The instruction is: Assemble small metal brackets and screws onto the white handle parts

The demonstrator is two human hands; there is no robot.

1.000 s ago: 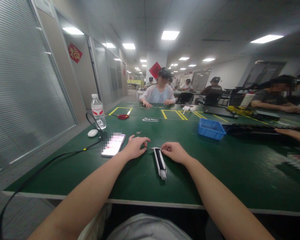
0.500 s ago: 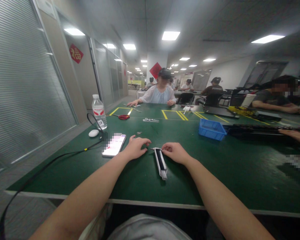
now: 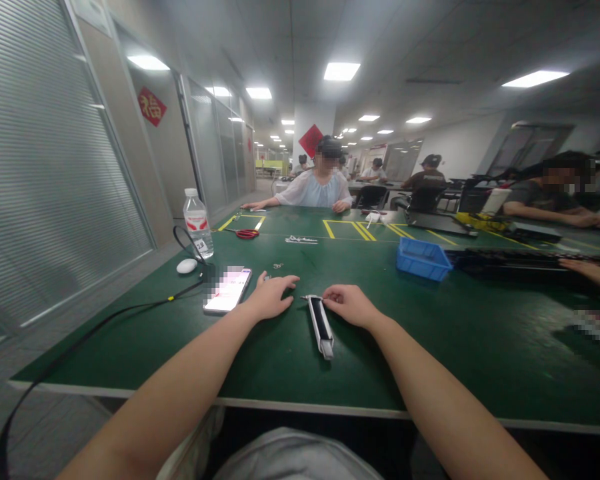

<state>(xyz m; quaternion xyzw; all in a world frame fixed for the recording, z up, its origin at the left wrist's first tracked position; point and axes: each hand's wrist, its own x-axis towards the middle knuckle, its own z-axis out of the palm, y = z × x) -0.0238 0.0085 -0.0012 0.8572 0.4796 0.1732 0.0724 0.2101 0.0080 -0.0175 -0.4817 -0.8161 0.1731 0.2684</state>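
Resting palm-down on the green table (image 3: 430, 333), the left hand (image 3: 270, 298) lies open, fingers spread. The right hand (image 3: 349, 305), loosely curled, touches the far end of the long black-and-white plastic device (image 3: 321, 323) lying between both hands; whether it grips cannot be determined.

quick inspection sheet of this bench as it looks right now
surface: green table, yellow tape marks at far side
job's things: black-and-white tool lying flat between the hands
clutter: phone, bottle, scissors, blue bin
hands: left hand flat on table beside tool's far end; right hand touching that end, grip unclear
cables: black cable runs off the left edge
surroundings: other people seated opposite and at right
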